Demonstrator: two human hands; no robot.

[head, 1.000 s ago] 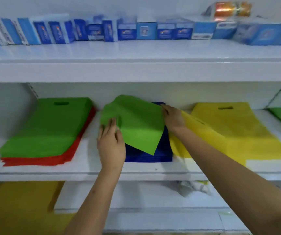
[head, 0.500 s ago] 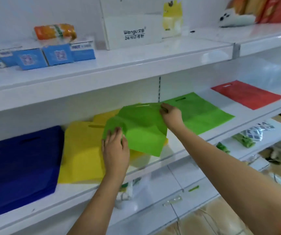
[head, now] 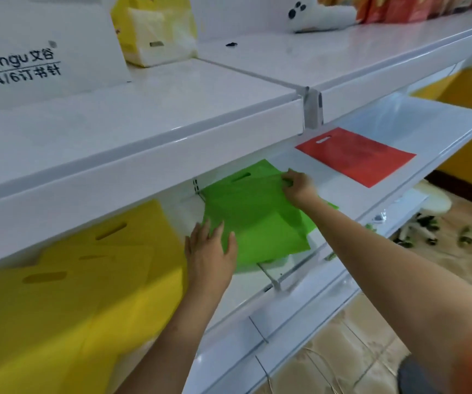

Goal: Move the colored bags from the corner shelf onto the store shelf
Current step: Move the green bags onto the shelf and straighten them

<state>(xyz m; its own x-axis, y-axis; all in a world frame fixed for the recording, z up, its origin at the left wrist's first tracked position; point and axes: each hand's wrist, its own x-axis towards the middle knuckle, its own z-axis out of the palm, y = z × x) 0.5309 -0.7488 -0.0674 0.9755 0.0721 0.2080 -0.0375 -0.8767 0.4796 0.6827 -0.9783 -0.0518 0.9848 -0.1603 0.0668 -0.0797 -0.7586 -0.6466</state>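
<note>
Left hand (head: 210, 253) flat on green bag (head: 253, 220), right hand (head: 297, 187) pinching its corner, shelf (head: 328, 191)

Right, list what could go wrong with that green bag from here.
1. The green bag hangs past the shelf's front edge; once let go it may slide off.
2. Only the right hand pinches it, at a top corner, while the left hand lies flat on it, so it may land crooked.
3. It may end up skewed on the other green bag beneath.
</note>
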